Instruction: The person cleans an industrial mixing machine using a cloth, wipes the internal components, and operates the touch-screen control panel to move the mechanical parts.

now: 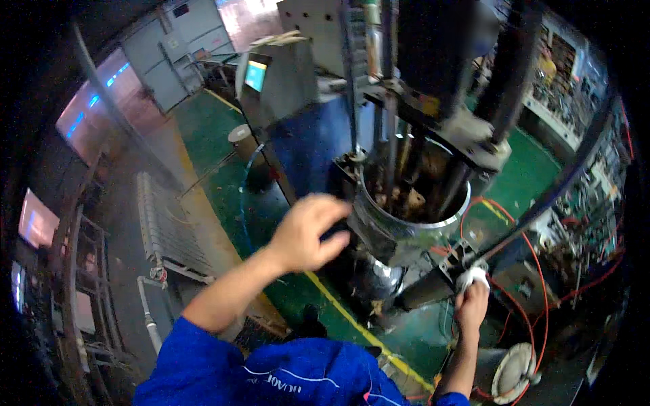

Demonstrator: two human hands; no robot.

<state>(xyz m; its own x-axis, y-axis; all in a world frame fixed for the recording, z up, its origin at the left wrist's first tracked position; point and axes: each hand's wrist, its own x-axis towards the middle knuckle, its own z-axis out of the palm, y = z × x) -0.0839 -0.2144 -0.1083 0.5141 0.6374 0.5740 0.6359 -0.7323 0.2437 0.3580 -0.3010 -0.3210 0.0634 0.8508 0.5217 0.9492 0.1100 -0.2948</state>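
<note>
My left hand (305, 237) is raised left of a steel mixing vessel (433, 222), its fingers curved and apart with nothing held. Dark vertical shafts (391, 149) reach down into the vessel, whose inside is dark and dirty. My right hand (471, 304) grips a crumpled white cloth (474, 276) beside a metal bracket (455, 257) on the machine's lower right. Whether the cloth touches the bracket I cannot tell. Both forearms come from blue sleeves at the lower edge.
A control panel with a lit screen (256, 75) stands behind. A cylinder (240, 134) is left of the machine. A radiator (162, 223) lines the left side. Red hoses (542, 271) loop over the green floor (352, 311) at right, near cluttered shelving (596, 203).
</note>
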